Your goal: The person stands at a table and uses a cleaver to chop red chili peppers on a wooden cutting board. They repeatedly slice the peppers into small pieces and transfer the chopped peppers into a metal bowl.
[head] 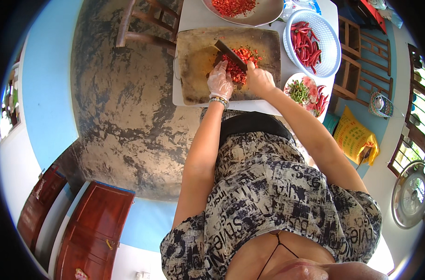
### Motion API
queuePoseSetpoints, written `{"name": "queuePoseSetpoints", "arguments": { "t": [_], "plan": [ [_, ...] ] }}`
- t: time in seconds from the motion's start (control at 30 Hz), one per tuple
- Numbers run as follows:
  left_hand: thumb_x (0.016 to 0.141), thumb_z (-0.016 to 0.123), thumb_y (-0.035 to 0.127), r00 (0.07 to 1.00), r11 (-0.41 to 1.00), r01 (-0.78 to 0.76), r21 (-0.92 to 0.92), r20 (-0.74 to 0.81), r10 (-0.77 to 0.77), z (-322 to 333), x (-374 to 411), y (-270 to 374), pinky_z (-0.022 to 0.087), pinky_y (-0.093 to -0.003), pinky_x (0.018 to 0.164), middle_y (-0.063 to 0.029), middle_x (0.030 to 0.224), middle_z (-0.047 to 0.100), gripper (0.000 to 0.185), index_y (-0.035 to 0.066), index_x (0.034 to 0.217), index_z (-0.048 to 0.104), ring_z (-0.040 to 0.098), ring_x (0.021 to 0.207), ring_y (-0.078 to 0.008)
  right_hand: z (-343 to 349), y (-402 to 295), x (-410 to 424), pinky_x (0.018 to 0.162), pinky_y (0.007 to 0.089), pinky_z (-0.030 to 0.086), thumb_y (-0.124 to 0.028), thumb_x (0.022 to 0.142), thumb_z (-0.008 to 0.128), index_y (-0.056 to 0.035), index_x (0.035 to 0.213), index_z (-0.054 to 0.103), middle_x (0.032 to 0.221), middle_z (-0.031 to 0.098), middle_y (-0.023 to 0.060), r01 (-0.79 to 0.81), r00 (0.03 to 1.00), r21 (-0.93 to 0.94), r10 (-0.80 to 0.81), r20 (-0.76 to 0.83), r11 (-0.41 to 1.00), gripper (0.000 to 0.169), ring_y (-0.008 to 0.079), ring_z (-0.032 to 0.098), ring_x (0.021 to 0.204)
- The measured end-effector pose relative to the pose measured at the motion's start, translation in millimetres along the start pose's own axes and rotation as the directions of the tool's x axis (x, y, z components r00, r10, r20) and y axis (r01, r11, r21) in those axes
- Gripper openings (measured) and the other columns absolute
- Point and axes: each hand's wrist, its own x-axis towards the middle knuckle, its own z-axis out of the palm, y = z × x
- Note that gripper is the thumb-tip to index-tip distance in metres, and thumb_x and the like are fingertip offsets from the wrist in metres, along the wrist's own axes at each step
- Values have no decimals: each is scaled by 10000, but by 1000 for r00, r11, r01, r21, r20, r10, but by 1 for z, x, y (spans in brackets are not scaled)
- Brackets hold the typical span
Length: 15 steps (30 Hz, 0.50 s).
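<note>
My right hand point(260, 80) grips the handle of a cleaver point(231, 55), its dark blade slanting across the cutting board. Under and beside the blade lies a heap of chopped red chillies point(245, 56). My left hand point(220, 82) wears a clear plastic glove, with a beaded bracelet at the wrist. Its fingertips rest against the left side of the blade and the chilli pieces; whether they grip anything is hidden. The worn wooden cutting board point(195, 70) lies flat on a white table point(230, 6).
Beyond the board stands a metal basin point(266, 15) of chopped chillies. A plastic basket point(328, 42) of whole red chillies is at the right. Nearer me, a plate point(288, 78) holds green stems, with red chillies beside it. Wooden chairs point(142, 36) flank the table.
</note>
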Motion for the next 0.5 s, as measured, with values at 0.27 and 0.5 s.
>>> {"name": "queuePoseSetpoints", "arguments": {
  "t": [0.27,0.5],
  "plan": [
    [768,489,-8,998,999,-39,35,-46,41,6,-9,-12,490,-363,882,-154,1139,616,382,22,1131,602,598,1003,-326,-14,-18,-3,690,473,517,-70,818,483,-7,1082,421,787,655,240,-8,998,-15,9,63,1000,279,391,663,780],
    [888,550,86,985,912,160,-378,0,-173,13,-23,-3,485,-215,693,-61,1105,627,266,28,1142,603,584,849,-150,9,7,0,643,497,505,-132,834,508,-25,1036,415,723,648,211,67,997,16,-67,-30,998,247,408,649,710]
  ]
}}
